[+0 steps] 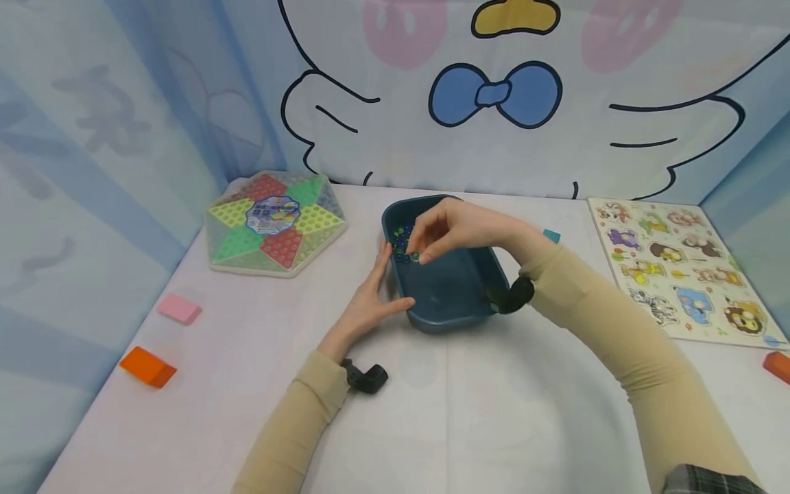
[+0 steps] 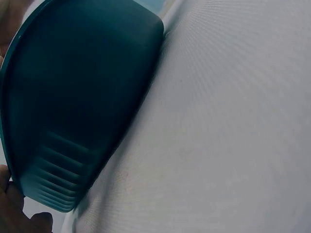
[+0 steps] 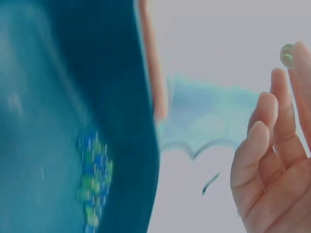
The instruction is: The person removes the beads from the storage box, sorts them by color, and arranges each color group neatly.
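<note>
A dark teal bin (image 1: 453, 321) stands on the white table, with a heap of small blue and green marbles (image 1: 401, 240) in its far left corner. My right hand (image 1: 420, 248) hovers over that heap. It pinches a green marble (image 3: 286, 55) at its fingertips, as the right wrist view shows, above the bin (image 3: 116, 73) and its marbles (image 3: 95, 174). My left hand (image 1: 387, 278) lies against the bin's left outer wall with straight fingers, thumb at the near corner. In the left wrist view only the bin's outer wall (image 2: 82, 97) and a bit of that hand (image 2: 12, 208) show.
A hexagonal Chinese checkers board (image 1: 274, 223) lies at the back left. An animal peg puzzle (image 1: 681, 267) lies at the right. Loose blocks lie about: pink (image 1: 179, 309), orange (image 1: 147, 367), another orange (image 1: 779, 365), and teal (image 1: 551, 236) behind the bin. Printed cloth walls enclose the table.
</note>
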Tool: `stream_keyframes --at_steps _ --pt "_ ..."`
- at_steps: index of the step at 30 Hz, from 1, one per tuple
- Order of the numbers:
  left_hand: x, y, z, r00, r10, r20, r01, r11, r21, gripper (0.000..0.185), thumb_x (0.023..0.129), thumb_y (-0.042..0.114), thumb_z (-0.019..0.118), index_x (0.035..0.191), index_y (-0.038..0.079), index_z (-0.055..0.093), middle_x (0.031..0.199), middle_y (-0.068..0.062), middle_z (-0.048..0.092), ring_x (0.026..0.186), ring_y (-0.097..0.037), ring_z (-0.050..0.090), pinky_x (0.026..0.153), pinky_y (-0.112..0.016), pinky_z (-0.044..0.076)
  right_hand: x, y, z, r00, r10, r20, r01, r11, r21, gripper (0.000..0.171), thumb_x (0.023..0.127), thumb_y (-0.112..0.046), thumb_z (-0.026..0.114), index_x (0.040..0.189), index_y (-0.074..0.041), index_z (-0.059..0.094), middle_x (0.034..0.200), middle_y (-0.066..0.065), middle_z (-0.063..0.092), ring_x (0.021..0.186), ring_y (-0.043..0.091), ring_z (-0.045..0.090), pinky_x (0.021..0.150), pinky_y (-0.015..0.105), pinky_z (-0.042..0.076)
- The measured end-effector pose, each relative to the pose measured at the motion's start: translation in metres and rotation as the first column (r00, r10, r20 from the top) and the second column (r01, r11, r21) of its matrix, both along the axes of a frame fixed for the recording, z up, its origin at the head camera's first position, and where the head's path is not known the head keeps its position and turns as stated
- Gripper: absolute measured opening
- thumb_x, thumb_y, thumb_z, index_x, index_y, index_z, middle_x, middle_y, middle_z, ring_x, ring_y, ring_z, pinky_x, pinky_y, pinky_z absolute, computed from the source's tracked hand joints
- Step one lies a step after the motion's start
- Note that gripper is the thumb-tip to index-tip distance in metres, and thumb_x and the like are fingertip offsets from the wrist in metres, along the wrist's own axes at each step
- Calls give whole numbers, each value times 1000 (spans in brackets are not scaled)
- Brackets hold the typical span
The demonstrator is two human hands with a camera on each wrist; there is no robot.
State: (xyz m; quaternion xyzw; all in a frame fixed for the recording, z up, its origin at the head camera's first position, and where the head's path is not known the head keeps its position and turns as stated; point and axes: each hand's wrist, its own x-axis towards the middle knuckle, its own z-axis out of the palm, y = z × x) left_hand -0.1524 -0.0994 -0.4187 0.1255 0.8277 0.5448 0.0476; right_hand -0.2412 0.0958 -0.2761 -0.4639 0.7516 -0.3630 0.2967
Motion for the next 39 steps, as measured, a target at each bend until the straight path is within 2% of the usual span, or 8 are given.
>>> stream_keyframes --at_steps 3,7,15,18,24,27,34,39 --pt "1 -1 0 1000 14 12 -14 1000 -7 98 80 35 70 148 37 -2 155 13 -8 143 -17 2 114 -50 11 23 0 -5 996 57 68 -53 997 -54 18 81 -13 70 97 -4 69 88 8 64 72 18 58 67 31 54" --pt "1 -2 -1 1000 17 -19 -17 1000 -13 100 78 32 71 149 30 0 155 10 -7 143 -18 3 114 -50 12 50 -1 -17 986 105 133 -94 992 -83 16 80 -12 71 94 -4 70 85 7 64 68 15 57 63 28 52" --pt "1 1 -2 1000 12 -7 -12 1000 -13 100 81 33 71 149 31 -3 155 12 -9 143 -13 0 115 -48 11 86 5 -44 980 164 116 -150 981 -120 19 80 -17 71 95 -5 70 82 4 67 64 9 57 58 24 50" --pt "4 2 7 1000 9 4 -9 1000 -5 99 81 26 70 149 27 -2 155 8 -9 143 -17 0 114 -50 10 96 8 -53 978 166 128 -152 981 -119 19 80 -19 71 94 -6 70 78 4 67 59 6 53 52 21 47" --pt "18 5 38 1000 -7 16 7 1000 17 96 82 17 68 150 12 1 156 -6 -7 143 -26 2 114 -52 10 110 11 -76 969 137 203 -123 989 -80 18 80 -18 71 94 -7 70 71 6 65 50 17 50 42 21 42" --pt "19 5 40 1000 -6 16 6 1000 11 94 83 15 67 150 13 1 156 -6 -7 143 -25 2 114 -50 10 112 10 -86 976 109 187 -103 994 -42 16 80 -18 71 94 -9 71 68 4 64 48 17 50 41 19 41" --pt "18 4 40 1000 -18 5 18 1000 21 94 83 16 67 150 12 1 156 -7 -6 143 -26 2 114 -52 10 114 7 -99 991 67 114 -64 997 -36 13 81 -18 70 92 -13 70 67 -3 62 46 0 44 41 19 41" --pt "18 5 39 1000 -22 4 21 999 25 94 83 14 67 150 12 1 156 -8 -6 143 -26 2 114 -51 10 118 7 -106 989 55 134 -54 998 -12 13 81 -19 70 93 -13 70 67 -6 60 49 -2 44 44 16 39"
